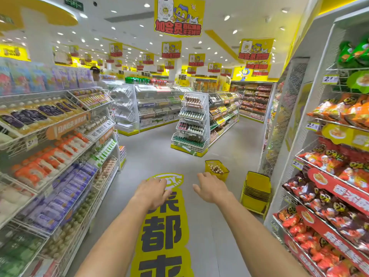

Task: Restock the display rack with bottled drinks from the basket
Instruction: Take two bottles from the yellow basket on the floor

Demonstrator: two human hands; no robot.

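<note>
Stretching forward over the grey aisle floor (201, 232), both hands are palm-down with fingers relaxed and slightly spread. The left hand (153, 191) and the right hand (211, 186) are apart from each other, and neither holds anything. Under the left hand a yellow floor sticker (165, 236) with large dark characters runs down the middle of the aisle to the lower edge of the view.

Just past the right hand's fingertips a yellow basket (223, 175) stands on the floor, packed with upright bottled drinks (214, 168). To its right, a stack of empty yellow baskets (256, 194) sits near the foot of the right-hand shelving (329, 186), whose sloped tiers carry red and orange snack bags. The left-hand shelving (50, 156) lines the other edge of the aisle with packaged goods, its tier fronts jutting slightly into the walkway.

Between the two shelf edges the floor is open, wider beyond the basket. Farther along stands the display rack (186, 149), a white wire unit on a yellow base at the end of a gondola. Its four tilted tiers hold rows of bottles, and bare floor lies on its front and left sides.
</note>
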